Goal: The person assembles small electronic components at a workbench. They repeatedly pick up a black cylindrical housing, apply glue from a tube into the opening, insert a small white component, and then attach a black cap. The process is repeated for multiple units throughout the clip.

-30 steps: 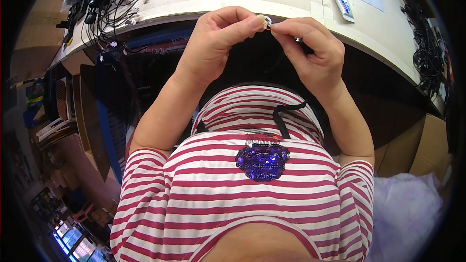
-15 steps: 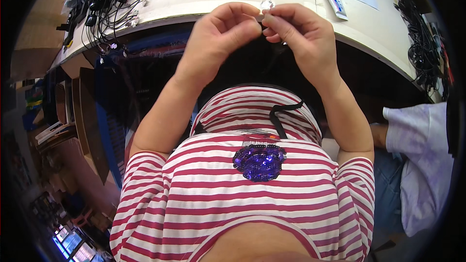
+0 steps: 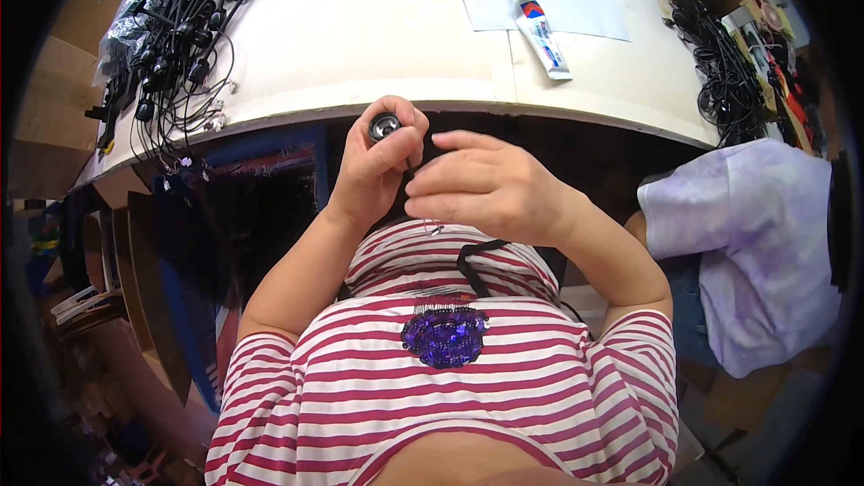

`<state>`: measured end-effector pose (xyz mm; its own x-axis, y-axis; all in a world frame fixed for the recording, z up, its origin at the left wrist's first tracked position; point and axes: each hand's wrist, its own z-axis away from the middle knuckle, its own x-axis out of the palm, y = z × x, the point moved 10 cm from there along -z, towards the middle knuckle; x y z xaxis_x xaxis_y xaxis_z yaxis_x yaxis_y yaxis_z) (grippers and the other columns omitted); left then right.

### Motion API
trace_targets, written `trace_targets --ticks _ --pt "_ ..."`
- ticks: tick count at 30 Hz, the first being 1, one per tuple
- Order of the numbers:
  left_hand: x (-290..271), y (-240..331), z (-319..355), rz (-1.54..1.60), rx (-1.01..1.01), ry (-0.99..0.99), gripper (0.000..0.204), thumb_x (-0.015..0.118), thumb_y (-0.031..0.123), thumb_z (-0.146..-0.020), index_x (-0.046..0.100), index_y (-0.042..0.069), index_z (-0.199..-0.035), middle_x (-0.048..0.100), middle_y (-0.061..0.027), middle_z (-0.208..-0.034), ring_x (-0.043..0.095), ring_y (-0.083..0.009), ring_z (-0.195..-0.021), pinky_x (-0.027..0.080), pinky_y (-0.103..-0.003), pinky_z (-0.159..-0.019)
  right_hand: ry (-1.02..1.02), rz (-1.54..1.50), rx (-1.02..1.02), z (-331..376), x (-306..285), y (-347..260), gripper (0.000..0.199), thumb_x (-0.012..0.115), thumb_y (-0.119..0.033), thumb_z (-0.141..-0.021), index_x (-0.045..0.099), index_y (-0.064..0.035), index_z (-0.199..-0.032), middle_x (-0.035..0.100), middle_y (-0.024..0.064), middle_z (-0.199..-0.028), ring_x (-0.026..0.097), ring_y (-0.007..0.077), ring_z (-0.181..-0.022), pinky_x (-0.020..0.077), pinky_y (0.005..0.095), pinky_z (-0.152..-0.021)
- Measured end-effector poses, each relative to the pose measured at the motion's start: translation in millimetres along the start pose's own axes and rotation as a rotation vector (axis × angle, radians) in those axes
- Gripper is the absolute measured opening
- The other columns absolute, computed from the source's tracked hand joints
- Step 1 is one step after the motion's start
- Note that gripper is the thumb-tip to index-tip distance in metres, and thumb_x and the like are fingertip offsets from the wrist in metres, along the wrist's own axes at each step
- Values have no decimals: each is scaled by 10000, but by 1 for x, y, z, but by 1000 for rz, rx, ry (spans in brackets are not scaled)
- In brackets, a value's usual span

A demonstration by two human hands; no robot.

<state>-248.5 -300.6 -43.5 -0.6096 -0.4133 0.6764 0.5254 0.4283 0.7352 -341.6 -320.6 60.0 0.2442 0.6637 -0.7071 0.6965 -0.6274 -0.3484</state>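
In front of my belly, just off the table edge, my left hand (image 3: 373,162) is closed round a small round black housing (image 3: 385,127) with a shiny, lens-like middle facing up. A thin dark cable (image 3: 409,165) shows between this hand and the fingertips of my right hand (image 3: 490,184). The right fingers are stretched out and apart, pointing left, with the thumb hard to make out. Below them hang thin wires with a small metallic end (image 3: 436,230); how the cable runs behind the right hand is hidden.
The white table (image 3: 360,45) bears a heap of black cables (image 3: 193,27) at left and another cable bundle (image 3: 733,76) at right. A white and blue tube (image 3: 543,40) lies by some paper (image 3: 594,13). A person in a pale tie-dyed top (image 3: 747,243) sits at my right.
Both hands have come down and towards me from the table edge. The small clear round piece is out of sight; a black housing shows in my left hand. My right fingers have spread.
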Motion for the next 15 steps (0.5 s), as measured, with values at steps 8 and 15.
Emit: trace_targets --ticks 8,15 --pt "15 37 0 -297 64 25 125 605 24 -742 521 42 -833 559 -34 -727 526 -66 -667 391 -171 -563 240 749 818 35 -106 160 240 607 -220 -805 599 -65 -988 631 77 -913 605 202 -747 479 295 -662" --pt "9 44 -9 -554 64 80 154 671 34 -749 541 31 -833 572 -8 -729 528 -32 -654 428 -151 -554 77 399 1146 46 -87 208 287 594 -338 -794 626 -54 -822 621 87 -695 587 201 -619 451 289 -587"
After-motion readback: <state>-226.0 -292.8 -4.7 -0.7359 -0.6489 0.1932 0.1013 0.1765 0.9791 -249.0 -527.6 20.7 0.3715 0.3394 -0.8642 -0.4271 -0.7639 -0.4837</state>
